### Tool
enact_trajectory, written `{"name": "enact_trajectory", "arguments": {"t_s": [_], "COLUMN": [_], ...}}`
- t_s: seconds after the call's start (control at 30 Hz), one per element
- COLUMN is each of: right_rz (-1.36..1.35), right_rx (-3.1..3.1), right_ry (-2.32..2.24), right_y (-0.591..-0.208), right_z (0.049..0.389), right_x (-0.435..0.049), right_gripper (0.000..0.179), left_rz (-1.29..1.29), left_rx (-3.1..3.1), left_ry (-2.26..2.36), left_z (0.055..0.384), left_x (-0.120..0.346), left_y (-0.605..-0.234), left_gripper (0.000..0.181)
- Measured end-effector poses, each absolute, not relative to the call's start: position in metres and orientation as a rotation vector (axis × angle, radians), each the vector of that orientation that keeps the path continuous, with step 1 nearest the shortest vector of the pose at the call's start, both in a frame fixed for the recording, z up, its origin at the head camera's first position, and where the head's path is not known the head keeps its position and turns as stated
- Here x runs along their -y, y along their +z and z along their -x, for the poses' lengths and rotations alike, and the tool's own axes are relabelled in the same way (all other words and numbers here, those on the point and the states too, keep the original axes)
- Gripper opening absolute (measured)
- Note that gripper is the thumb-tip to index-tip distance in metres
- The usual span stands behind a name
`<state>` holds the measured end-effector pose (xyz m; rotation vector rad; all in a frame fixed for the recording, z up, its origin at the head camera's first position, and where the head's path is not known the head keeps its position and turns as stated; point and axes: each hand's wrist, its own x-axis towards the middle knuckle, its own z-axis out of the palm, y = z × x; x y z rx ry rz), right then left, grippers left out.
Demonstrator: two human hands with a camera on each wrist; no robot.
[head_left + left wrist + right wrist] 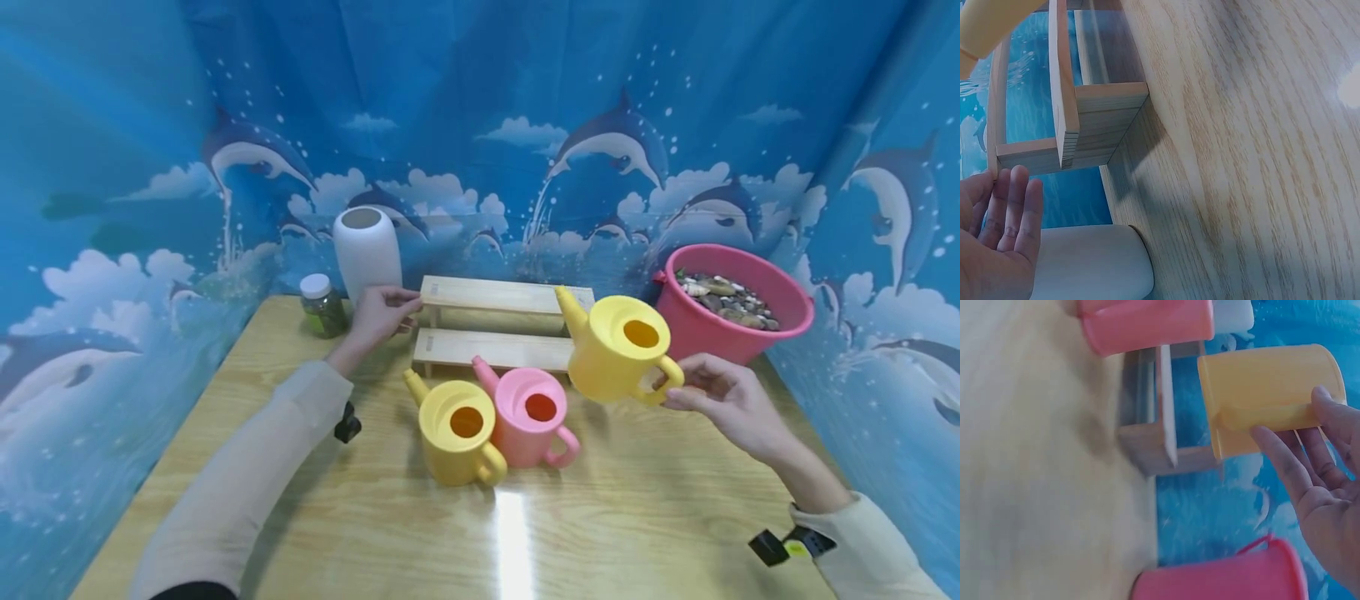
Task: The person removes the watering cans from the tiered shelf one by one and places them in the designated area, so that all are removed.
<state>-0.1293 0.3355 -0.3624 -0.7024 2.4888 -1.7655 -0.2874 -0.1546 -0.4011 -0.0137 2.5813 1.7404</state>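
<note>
My right hand (726, 402) holds a yellow watering can (597, 360) by its handle, raised beside the right end of a two-step wooden shelf (491, 348). The right wrist view shows the thumb and fingers on the handle of this can (1266, 381). At the shelf's upper left end, my left hand (380, 315) pinches the board's edge; its fingers show at the corner of the shelf (1029, 148) in the left wrist view. A second yellow watering can (442, 442) and a pink watering can (517, 433) stand side by side before the shelf.
Behind my left hand stands a white vase (371, 254), with a white-lidded jar (324, 310) to its left. A pink bucket (682, 325) holding pebbles (731, 300) stands at the back right. Dolphin-printed curtain (465, 100) surrounds the wooden table (360, 525).
</note>
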Motion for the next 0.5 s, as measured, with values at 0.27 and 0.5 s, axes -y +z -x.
{"name": "enact_trajectory", "arguments": {"t_s": [0.27, 0.5], "right_rz": [0.691, 0.72], "right_rx": [-2.426, -2.324], "right_ry": [-1.781, -1.816], "right_y": [-0.395, -0.421], "right_z": [0.094, 0.086], "right_x": [-0.36, -0.363], "right_gripper": [0.024, 0.023], "left_rz": [0.015, 0.024], "left_rx": [-2.589, -2.582], "left_ry": [1.741, 1.747], "left_z": [0.288, 0.288], "left_x": [0.153, 0.155], "left_y": [-0.402, -0.402], "left_gripper": [0.03, 0.031]}}
